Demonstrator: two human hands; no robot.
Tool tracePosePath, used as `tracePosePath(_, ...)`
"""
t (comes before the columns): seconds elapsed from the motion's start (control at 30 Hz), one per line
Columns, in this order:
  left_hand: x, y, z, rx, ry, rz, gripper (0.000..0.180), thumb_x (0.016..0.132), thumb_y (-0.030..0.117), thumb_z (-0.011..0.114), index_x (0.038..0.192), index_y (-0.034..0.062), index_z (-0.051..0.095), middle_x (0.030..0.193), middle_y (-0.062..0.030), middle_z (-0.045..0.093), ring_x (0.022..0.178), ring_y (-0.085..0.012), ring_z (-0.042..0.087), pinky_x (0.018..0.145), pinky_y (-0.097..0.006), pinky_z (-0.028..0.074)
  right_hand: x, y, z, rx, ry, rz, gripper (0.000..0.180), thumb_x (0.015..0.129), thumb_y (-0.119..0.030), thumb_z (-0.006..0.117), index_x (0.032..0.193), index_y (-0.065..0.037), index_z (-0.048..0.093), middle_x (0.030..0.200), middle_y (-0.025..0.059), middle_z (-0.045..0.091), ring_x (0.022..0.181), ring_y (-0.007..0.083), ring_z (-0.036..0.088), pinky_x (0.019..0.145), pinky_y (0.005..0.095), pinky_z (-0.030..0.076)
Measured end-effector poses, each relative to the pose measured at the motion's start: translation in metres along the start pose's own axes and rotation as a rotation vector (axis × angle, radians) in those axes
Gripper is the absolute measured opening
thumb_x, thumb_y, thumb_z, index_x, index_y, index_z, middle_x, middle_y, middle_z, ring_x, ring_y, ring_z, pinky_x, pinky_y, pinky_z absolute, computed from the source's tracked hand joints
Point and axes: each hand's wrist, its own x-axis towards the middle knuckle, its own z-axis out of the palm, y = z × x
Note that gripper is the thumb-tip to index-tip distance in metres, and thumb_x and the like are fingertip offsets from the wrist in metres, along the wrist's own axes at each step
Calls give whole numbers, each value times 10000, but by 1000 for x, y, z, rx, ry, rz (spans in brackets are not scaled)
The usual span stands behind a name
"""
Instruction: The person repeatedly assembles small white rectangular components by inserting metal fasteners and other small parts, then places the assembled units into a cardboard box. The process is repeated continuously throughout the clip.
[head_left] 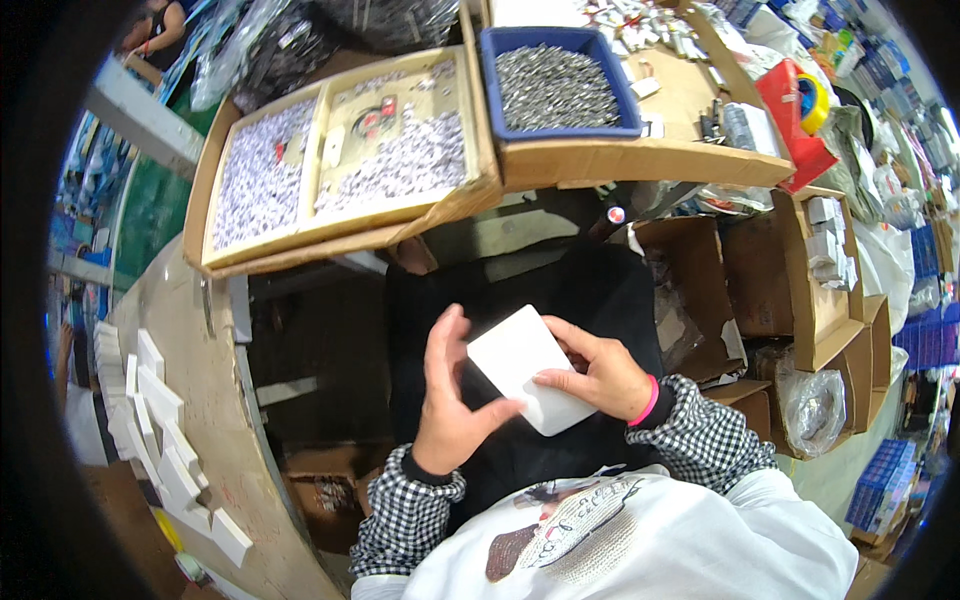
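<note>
A white square plate with rounded corners [530, 370], perhaps a switch cover, is held tilted above my lap. My right hand [600, 372] grips it at its right edge, thumb on the upper face and fingers behind. To the left of the plate is my left hand [447, 400], its fingers raised and apart, slightly blurred. Its thumb tip lies at the plate's lower left edge; whether it touches I cannot tell. The underside of the plate is hidden.
Ahead stand a divided wooden tray of small white parts [320, 225] and a blue bin of metal pieces [632, 110]. White plates [180, 470] lie piled on the left table [255, 510]. Cardboard boxes [690, 260] and a red tape dispenser [790, 130] are on the right.
</note>
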Motion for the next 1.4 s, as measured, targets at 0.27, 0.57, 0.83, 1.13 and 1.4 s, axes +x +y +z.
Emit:
tracePosePath(0.27, 26, 25, 29, 1031, -557, 625, 908, 580, 335, 796, 1344, 151, 341, 1356, -103, 403, 1200, -358, 417, 980, -581, 304, 15, -19, -52, -271, -415, 20, 532, 830, -289, 638, 1291, -83, 470, 1033, 155, 645, 905, 259, 655, 781, 323, 523)
tracePosePath(0.57, 17, -9, 36, 227, -511, 50, 1103, 593, 630, 727, 1372, -22, 298, 1257, -192, 435, 1132, -329, 471, 961, -382, 395, 1, -79, -177, -283, 70, -193, 214, 888, -196, 607, 1009, -25, 650, 852, 62, 688, 774, 125, 665, 699, 264, 531)
tracePosePath(0.83, 0, -36, 52, -670, -525, -410, 1062, 668, 724, 584, 1375, -8, 281, 1247, -148, 457, 1138, -263, 503, 971, -410, 425, 65, -92, -316, -1513, 299, -297, 180, 805, -98, 611, 974, -81, 671, 998, 74, 644, 1022, 245, 545, 913, 350, 433)
tracePosePath(1.13, 5, -32, 55, -938, -403, -474, 1051, 605, 722, 650, 1308, 0, 352, 1147, -155, 527, 1049, -275, 562, 901, -486, 475, 61, -113, -326, -1294, 152, 16, 170, 831, -195, 636, 941, -66, 626, 1023, 107, 618, 1041, 262, 543, 922, 364, 422)
tracePosePath(1.4, 9, -32, 52, -925, -349, -459, 1032, 624, 730, 636, 1302, 3, 360, 1119, -153, 543, 1022, -271, 579, 874, -470, 494, 52, -134, -318, -1090, 263, -48, 275, 848, -208, 583, 1062, -54, 503, 935, 141, 614, 890, 309, 603, 810, 393, 468)
